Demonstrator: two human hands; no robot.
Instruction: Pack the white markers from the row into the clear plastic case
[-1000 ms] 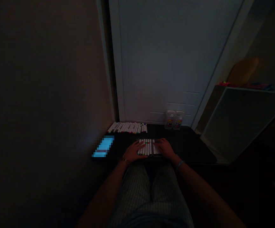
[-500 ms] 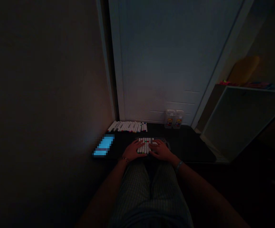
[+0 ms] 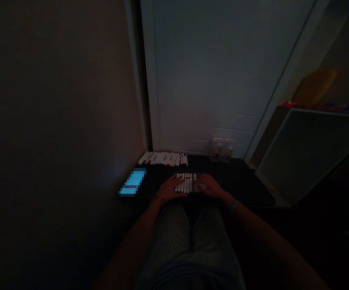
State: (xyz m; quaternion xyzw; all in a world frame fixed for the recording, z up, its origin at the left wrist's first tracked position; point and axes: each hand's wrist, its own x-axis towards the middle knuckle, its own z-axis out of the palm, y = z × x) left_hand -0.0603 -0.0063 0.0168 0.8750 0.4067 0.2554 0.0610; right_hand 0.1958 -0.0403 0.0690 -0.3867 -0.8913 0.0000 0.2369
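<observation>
Several white markers [image 3: 185, 183] stand or lie side by side in a clear plastic case on the dark table in front of me. My left hand [image 3: 168, 189] rests at the left side of this row, its fingers spread and touching the markers. My right hand [image 3: 209, 186] is at the right part of the case, fingers stretched out over it, with its thumb near the front. Dim light hides the case's edges and the fingertips.
A long row of loose white markers [image 3: 164, 158] lies at the back left of the black table [image 3: 237, 183]. Two clear plastic cases [image 3: 221, 150] stand upright against the white door [image 3: 204, 80]. A lit, pixelated screen [image 3: 133, 182] lies at left. A cabinet [image 3: 307, 149] stands at right.
My right hand has shifted to the right, away from the middle markers, showing more of the case. My left hand stays by the row's left side. The view has tilted slightly.
</observation>
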